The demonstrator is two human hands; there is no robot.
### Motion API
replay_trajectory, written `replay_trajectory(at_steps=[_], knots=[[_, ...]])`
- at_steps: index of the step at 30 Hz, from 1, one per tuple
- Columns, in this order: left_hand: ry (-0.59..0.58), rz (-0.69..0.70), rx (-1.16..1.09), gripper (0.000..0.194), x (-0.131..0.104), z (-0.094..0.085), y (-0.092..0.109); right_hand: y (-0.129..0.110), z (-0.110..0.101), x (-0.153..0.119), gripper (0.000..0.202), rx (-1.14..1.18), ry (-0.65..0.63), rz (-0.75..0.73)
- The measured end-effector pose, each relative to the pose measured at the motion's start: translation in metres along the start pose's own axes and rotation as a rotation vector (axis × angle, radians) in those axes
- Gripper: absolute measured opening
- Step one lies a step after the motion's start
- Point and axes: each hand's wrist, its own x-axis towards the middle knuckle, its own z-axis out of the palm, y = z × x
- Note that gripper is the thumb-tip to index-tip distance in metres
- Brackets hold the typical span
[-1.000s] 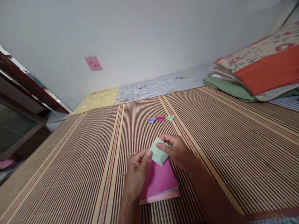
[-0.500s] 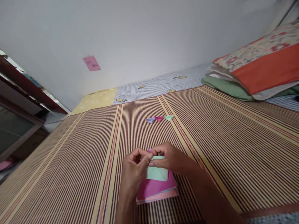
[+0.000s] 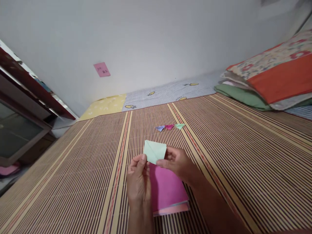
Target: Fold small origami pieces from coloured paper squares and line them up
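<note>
A light green paper square [image 3: 155, 151] with a diagonal crease is held up above the mat. My left hand [image 3: 139, 177] pinches its lower left corner between thumb and fingers. At its right side, my right hand [image 3: 177, 162] grips the paper, thumb in front and fingers behind. Below them lies a stack of coloured paper with a magenta sheet [image 3: 168, 188] on top and pink edges showing underneath. Farther back, three small folded pieces sit in a row: blue [image 3: 160, 128], magenta [image 3: 169, 126] and green [image 3: 179, 126].
A striped bamboo mat [image 3: 104, 162] covers the surface. Folded bedding [image 3: 280, 78] is piled at the back right. A pink note [image 3: 102, 69] is on the wall, and a dark-framed cabinet [image 3: 21, 126] stands at the left.
The green paper has been lifted off the stack and turned, its crease now slanting the other way. My hands have moved apart to its sides. The view has shifted slightly.
</note>
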Motion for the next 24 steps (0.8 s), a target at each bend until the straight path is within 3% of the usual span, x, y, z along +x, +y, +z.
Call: replay_trajectory(at_steps=[4, 7, 9, 12, 15, 19, 24], knots=[[-0.108, -0.043, 0.042, 0.040, -0.005, 0.001, -0.002, -0.004, 0.009, -0.003, 0.016, -0.129, 0.188, -0.058], [-0.312, -0.092, 0.234, 0.034, -0.007, -0.001, 0.001, -0.013, -0.001, -0.006, 0.015, -0.217, 0.207, -0.104], [-0.378, -0.068, 0.381, 0.030, -0.007, -0.004, 0.005, -0.019, -0.007, -0.009, 0.014, -0.276, 0.177, -0.114], [-0.367, 0.017, 0.521, 0.025, -0.005, -0.010, 0.010, -0.025, -0.007, -0.011, 0.013, -0.415, 0.131, -0.115], [-0.397, 0.025, 0.523, 0.022, -0.003, -0.015, 0.013, -0.028, -0.002, -0.011, 0.012, -0.499, 0.107, -0.114], [-0.414, 0.017, 0.490, 0.022, 0.000, -0.015, 0.013, -0.024, -0.001, -0.009, 0.008, -0.464, 0.095, -0.124], [-0.321, -0.052, 0.426, 0.030, 0.000, -0.012, 0.008, -0.015, -0.005, -0.008, 0.009, -0.375, 0.099, -0.055]])
